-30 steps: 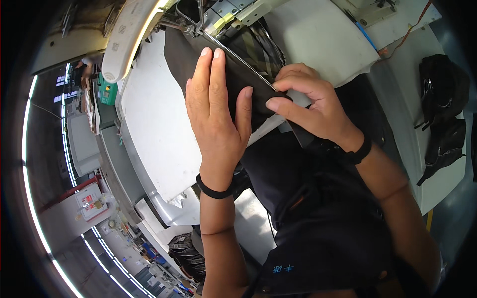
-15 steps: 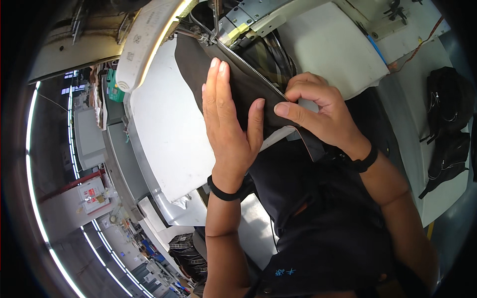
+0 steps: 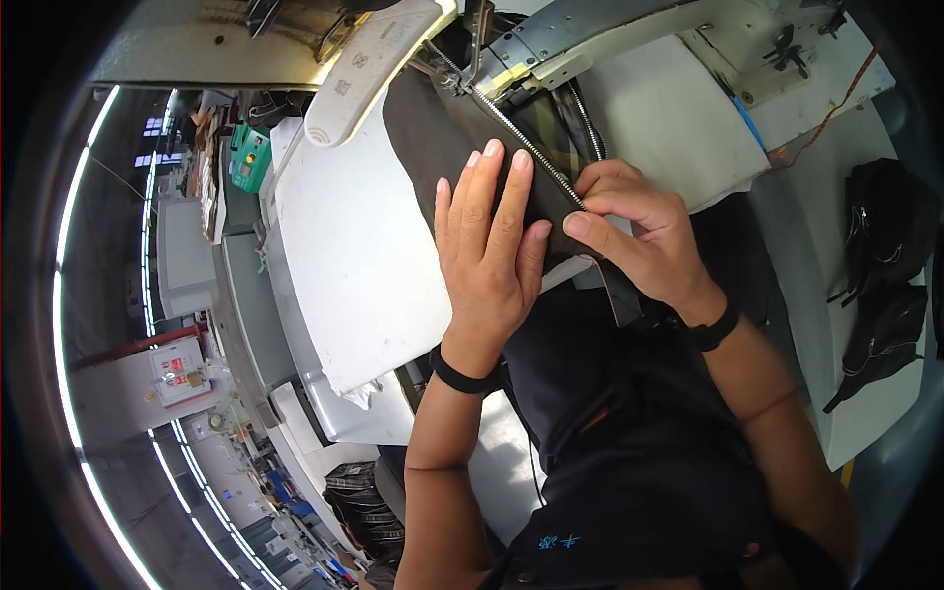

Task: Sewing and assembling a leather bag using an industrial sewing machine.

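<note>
A dark brown fabric piece (image 3: 433, 133) lies under the sewing machine's foot (image 3: 462, 81), with a metal-toothed zipper (image 3: 531, 147) running along its edge from the foot toward me. My left hand (image 3: 487, 261) rests flat on the brown fabric beside the zipper, fingers stretched and slightly apart. On the right, my right hand (image 3: 644, 236) pinches the near end of the zipper and fabric edge between thumb and bent fingers. Camouflage-patterned cloth (image 3: 560, 128) with a second zipper (image 3: 587, 118) sits beyond the first zipper. The needle point is too small to make out.
Over the work reach the machine arm (image 3: 590, 49) and a lit white lamp housing (image 3: 369, 79). The white tabletop (image 3: 344, 256) extends left of the fabric. Dark zippered bags (image 3: 885, 221) lie at far right; a green box (image 3: 251, 157) stands at far left.
The whole view has shifted, so the machine appears farther right. My left hand's fingers have spread. My right hand and the zipper end are a little closer to the machine foot.
</note>
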`<state>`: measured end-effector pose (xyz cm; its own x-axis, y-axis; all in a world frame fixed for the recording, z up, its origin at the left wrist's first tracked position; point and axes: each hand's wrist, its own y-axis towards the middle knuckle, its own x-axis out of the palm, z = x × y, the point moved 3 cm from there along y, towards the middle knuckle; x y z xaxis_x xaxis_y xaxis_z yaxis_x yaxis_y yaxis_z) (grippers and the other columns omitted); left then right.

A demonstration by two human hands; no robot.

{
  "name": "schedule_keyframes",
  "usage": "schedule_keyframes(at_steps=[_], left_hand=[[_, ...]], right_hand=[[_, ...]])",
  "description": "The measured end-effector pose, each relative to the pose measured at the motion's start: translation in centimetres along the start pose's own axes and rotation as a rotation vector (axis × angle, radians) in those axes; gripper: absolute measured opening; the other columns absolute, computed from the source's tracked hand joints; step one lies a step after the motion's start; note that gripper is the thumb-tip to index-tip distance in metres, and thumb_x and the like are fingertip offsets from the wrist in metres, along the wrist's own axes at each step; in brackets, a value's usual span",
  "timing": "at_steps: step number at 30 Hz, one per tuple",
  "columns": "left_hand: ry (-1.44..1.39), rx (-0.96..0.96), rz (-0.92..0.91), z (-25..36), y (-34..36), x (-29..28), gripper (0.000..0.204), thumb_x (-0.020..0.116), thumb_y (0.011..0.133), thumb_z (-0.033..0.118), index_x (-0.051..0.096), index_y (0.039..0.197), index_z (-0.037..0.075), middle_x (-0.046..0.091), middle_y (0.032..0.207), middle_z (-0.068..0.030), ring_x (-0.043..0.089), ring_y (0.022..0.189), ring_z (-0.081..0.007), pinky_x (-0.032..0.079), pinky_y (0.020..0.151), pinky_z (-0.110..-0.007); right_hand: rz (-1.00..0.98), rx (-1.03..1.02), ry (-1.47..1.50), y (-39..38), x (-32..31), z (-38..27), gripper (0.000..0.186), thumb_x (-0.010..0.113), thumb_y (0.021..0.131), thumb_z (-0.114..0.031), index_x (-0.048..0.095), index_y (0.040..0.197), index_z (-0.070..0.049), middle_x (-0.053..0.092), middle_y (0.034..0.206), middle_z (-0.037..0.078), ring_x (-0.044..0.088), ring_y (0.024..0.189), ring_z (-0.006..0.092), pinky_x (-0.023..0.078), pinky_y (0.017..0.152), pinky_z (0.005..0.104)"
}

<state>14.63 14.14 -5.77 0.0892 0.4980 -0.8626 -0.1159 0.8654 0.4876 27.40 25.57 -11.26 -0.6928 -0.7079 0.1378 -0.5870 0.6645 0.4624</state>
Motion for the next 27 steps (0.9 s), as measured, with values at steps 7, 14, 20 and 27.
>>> schedule_keyframes(at_steps=[7,14,20,27], left_hand=[[-0.195,0.026,0.081,-2.8,2.4,-0.5,0.057,0.071,0.094,0.015,0.053,0.147,0.001,0.051,0.152,-0.0222,0.056,0.132,-0.0378,0.042,0.111,-0.045],[-0.141,0.063,0.061,-2.6,2.8,-1.0,0.056,0.069,0.096,0.012,0.052,0.148,-0.003,0.053,0.15,-0.0223,0.057,0.13,-0.0377,0.044,0.11,-0.044],[-0.231,0.013,0.087,-2.1,2.6,-1.0,0.047,0.06,0.102,0.014,0.053,0.146,-0.002,0.052,0.152,-0.0216,0.054,0.136,-0.0382,0.043,0.113,-0.044],[-0.322,-0.04,0.035,-2.3,2.6,-1.6,0.045,0.06,0.102,0.012,0.055,0.146,0.0,0.052,0.152,-0.0214,0.054,0.137,-0.0378,0.04,0.116,-0.045]], right_hand=[[-0.04,0.004,-0.028,-0.1,0.0,-0.1,0.017,0.082,0.088,-0.012,0.073,0.087,0.002,0.066,0.075,0.005,0.064,0.102,0.0251,0.048,0.095,0.0361],[-0.006,-0.119,-0.176,0.1,0.1,-0.3,0.017,0.08,0.091,-0.014,0.075,0.089,0.001,0.068,0.077,0.004,0.063,0.107,0.027,0.047,0.099,0.0388],[0.031,0.083,0.16,-0.4,1.7,-1.1,0.015,0.078,0.093,-0.012,0.076,0.09,0.003,0.069,0.078,0.003,0.063,0.106,0.0199,0.048,0.092,0.0313],[0.083,0.227,0.304,-0.9,2.2,-1.0,0.014,0.077,0.094,-0.01,0.076,0.092,0.004,0.068,0.078,0.002,0.063,0.101,0.0158,0.049,0.087,0.0292]])
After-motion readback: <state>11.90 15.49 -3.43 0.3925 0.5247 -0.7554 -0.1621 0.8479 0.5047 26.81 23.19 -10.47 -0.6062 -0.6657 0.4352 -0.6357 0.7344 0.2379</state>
